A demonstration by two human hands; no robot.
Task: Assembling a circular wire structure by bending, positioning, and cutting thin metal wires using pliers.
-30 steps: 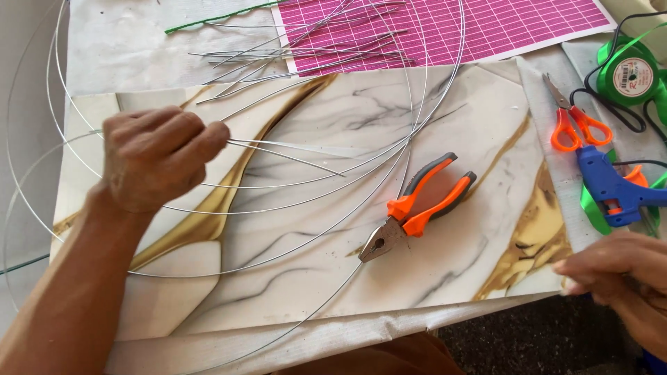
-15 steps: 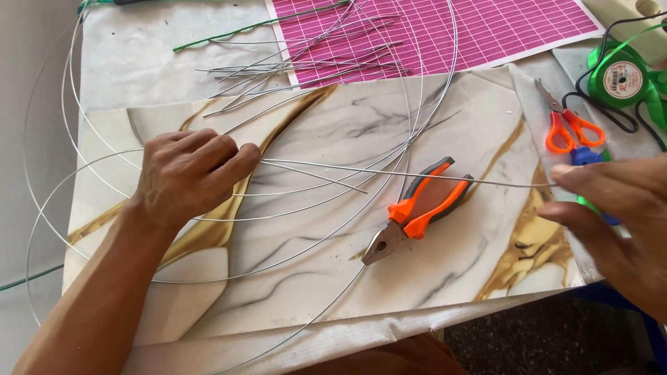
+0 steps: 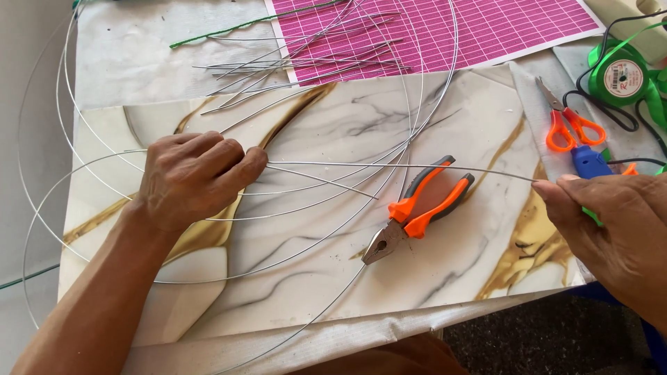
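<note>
A person's left hand (image 3: 194, 180) is closed over the end of a straight, thin steel wire (image 3: 389, 165), fingers curled tight around it along with a few shorter strands, while the right hand (image 3: 615, 232) pinches the wire's far end between thumb and fingertip. The wire spans level above a glossy board (image 3: 306, 278) printed in white marble with gold and grey veins. Beneath it lie pliers (image 3: 417, 208) with grey and orange moulded grips, jaws pointing toward the near edge. Large loops of bare wire (image 3: 62, 173) sweep in wide arcs across the board and out past its left side. At the top, a magenta cutting mat (image 3: 486, 28) ruled in a white grid carries a scatter of cut wire lengths (image 3: 306, 66), with a green-coated wire (image 3: 229, 29) lying just left of it on pale cloth. To the right sit orange-handled scissors (image 3: 566, 121), a blue and orange tool (image 3: 590, 163) partly hidden by the right hand, and a spool of shiny green ribbon (image 3: 622, 76) bearing a round white label with a red-printed centre.
</note>
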